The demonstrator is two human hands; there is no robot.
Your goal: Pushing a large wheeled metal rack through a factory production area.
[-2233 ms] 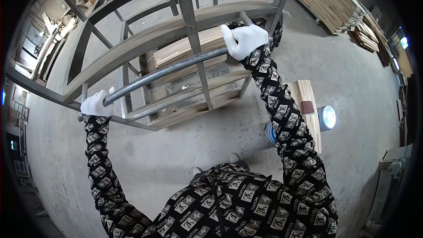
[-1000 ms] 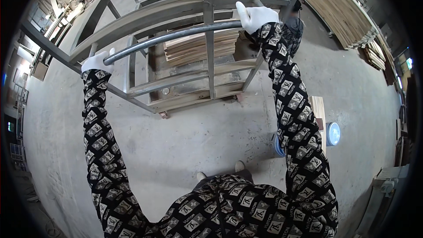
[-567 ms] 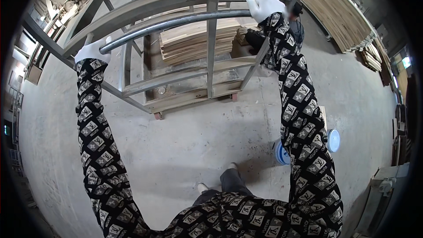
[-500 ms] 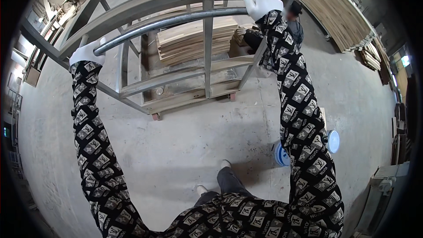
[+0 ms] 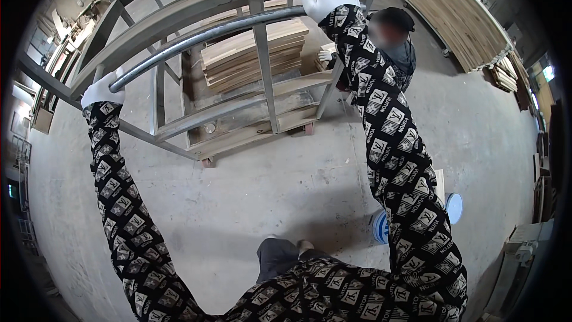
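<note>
My left hand [image 5: 102,89], in a white glove, is closed round the left end of a curved-looking grey metal handle bar [image 5: 202,36]. At the bar's right end my right hand [image 5: 331,0], also white-gloved, is wrapped over it with the thumb sticking out. The bar belongs to a tall metal-framed cart [image 5: 263,74] on small reddish wheels. Low inside the cart lies a stack of pale wooden boards [image 5: 256,53], partly hidden behind an upright of the frame.
A person [image 5: 396,53] in a dark cap is low beside the cart's right side, a gloved hand near the boards. Long wooden panels [image 5: 456,15] stand at the far right. Two buckets [image 5: 381,226] sit by my right arm. Machinery [image 5: 518,256] is at the right edge.
The cart and both my hands on its bar sit slightly further left in view. My legs have changed stance. The other person's head and shoulders now show more beside my right sleeve.
</note>
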